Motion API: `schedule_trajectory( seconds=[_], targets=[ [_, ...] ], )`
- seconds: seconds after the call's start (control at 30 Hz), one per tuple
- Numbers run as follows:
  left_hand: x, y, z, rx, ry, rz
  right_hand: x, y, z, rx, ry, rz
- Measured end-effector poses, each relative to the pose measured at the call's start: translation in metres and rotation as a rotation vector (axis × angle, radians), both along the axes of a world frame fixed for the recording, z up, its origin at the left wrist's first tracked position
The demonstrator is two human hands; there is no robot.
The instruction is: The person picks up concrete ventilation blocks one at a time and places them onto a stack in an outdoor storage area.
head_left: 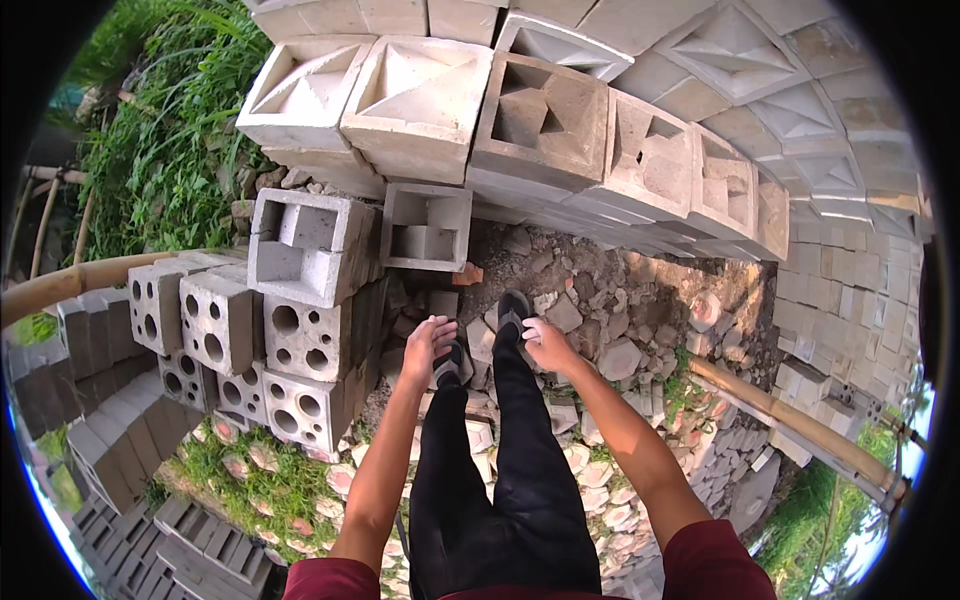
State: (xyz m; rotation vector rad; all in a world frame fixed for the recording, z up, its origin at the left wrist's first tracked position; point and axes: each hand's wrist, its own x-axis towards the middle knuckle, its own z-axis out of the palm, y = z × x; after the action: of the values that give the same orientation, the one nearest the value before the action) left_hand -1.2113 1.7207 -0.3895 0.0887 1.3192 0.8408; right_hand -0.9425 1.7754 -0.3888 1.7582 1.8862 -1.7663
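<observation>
My left hand (432,345) hangs over the rubble in front of my legs, its fingers loosely bent and apart, holding nothing. Opposite it, my right hand (548,345) is also empty, with slightly curled fingers. Closest to the left hand are a grey hollow concrete block (427,225) with square recesses and a lighter block (310,245) of the same kind. That lighter one rests on top of stacked blocks with round holes (305,335). Beyond both hands runs a row of pale ventilation blocks (415,95), some patterned with triangles. Neither hand touches a block.
Broken stone and concrete pieces (620,355) cover the ground around my shoes (512,305). A bamboo pole (800,425) crosses at the right, another (90,280) at the left. Block stacks (850,300) rise on the far right. Green plants (165,150) grow at the upper left.
</observation>
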Motion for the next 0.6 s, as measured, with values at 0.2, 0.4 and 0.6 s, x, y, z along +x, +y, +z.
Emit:
schedule_trajectory(
  seconds=[0.2, 0.4, 0.6],
  targets=[
    [0.017, -0.058, 0.026, -0.011, -0.057, -0.34, -0.006, -0.1, 0.064, -0.046, 0.441, -0.676],
    [0.039, -0.106, 0.023, -0.091, -0.037, -0.561, 0.012, -0.234, 0.061, -0.093, 0.375, -1.008],
    [0.089, -0.149, -0.001, -0.152, -0.018, -0.763, 0.033, -0.343, 0.011, -0.103, 0.284, -1.188]
  ],
)
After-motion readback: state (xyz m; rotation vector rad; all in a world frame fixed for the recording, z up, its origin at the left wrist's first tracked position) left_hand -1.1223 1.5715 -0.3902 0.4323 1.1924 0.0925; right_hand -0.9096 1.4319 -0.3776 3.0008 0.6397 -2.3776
